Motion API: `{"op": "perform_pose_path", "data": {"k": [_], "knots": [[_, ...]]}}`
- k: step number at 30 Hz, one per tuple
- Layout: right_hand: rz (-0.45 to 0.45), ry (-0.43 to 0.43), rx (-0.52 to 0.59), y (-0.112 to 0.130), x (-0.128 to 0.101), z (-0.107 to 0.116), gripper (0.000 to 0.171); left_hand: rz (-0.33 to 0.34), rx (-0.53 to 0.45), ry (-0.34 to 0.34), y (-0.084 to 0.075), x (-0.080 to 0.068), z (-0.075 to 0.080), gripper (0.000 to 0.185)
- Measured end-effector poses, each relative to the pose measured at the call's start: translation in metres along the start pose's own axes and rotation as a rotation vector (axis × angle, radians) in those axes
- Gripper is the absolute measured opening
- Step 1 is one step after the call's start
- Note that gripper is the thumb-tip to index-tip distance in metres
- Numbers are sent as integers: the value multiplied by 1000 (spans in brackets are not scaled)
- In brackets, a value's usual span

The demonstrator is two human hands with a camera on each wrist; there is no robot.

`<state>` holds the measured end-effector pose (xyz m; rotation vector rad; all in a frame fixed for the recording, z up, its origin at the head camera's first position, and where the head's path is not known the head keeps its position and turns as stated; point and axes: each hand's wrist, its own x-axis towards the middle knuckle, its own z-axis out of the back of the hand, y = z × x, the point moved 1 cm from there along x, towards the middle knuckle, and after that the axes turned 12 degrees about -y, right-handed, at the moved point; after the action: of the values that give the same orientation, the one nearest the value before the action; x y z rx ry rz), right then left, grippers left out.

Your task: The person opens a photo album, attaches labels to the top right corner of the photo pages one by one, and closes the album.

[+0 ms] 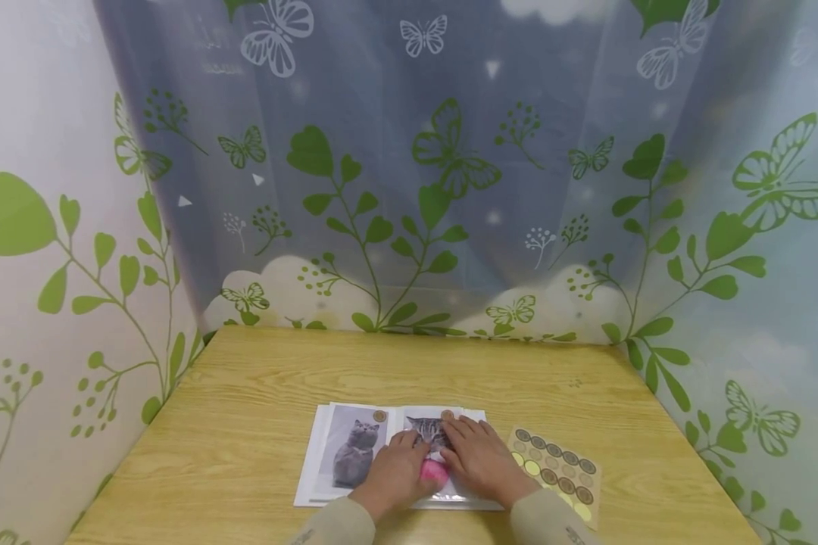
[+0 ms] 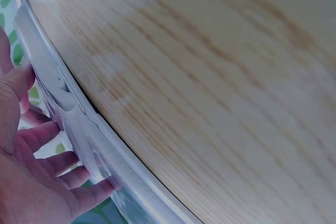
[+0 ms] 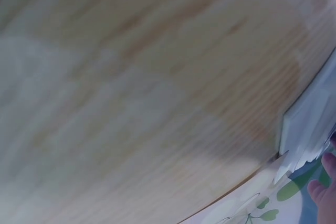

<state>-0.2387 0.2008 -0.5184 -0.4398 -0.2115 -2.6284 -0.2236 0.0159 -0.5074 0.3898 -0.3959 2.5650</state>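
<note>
A photo album (image 1: pixel 309 477) lies spread out on the wooden table in the head view. Its left page shows a grey cat picture (image 1: pixel 354 454) with a round brown sticker (image 1: pixel 380 416) in the upper right corner. On the right page is a tabby cat picture (image 1: pixel 428 428) with a pink patch, partly hidden by both hands. My left hand (image 1: pixel 397 471) rests on this picture with fingers extended. The right hand (image 1: pixel 484 460) lies flat over its right side, fingertips at another round sticker (image 1: pixel 447 415). Page edges of the album (image 2: pixel 105 156) show beneath the left fingers in the left wrist view.
A tan sticker sheet (image 1: pixel 591 488) with rows of round brown stickers and several yellow circles lies right of the album, partly behind the right forearm. The wooden table (image 1: pixel 259 378) is bordered by curtains (image 1: pixel 395 227) printed with leaves and butterflies.
</note>
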Motion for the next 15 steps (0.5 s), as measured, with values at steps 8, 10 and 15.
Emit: {"op": "perform_pose_path", "data": {"k": [8, 10, 15], "knots": [[6, -16, -15, -5, 0, -1, 55, -4, 0, -4, 2, 0, -4, 69], [15, -27, -20, -5, 0, -1, 55, -5, -2, -4, 3, 0, -5, 69], [25, -44, -27, -4, 0, 1, 54, -13, 7, -18, 2, 0, -5, 68]]}}
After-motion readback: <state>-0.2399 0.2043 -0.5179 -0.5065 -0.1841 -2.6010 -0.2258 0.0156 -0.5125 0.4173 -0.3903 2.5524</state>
